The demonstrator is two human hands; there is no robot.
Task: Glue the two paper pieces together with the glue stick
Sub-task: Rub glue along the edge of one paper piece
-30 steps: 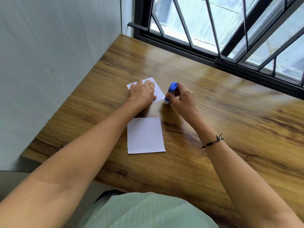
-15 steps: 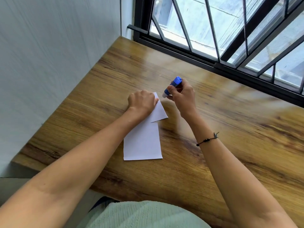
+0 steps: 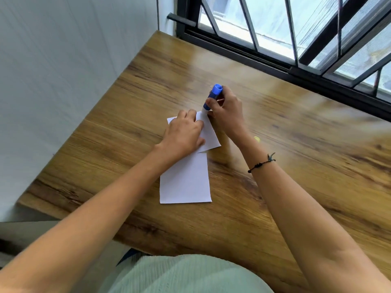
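While your left hand (image 3: pixel 183 136) presses flat on small white paper sheet (image 3: pixel 208 134) overlapping larger white sheet (image 3: pixel 186 180), your right hand (image 3: pixel 227 112) grips blue glue stick (image 3: pixel 212 96), tip down at sheet's far edge; stick leans far-right.

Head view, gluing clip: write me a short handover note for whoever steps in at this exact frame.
Left hand: fingers flat, pressing the upper paper piece down on the table.
Right hand: grips the blue glue stick, tilted, its tip at that piece's far edge.
Lower paper piece lies flat nearer the person; the upper piece overlaps its far end, skewed.
Done: pieces overlapped, stick uncapped and at the paper. Whether glue is already between them cannot be told.
Left: finish gluing, align, press the pieces together.
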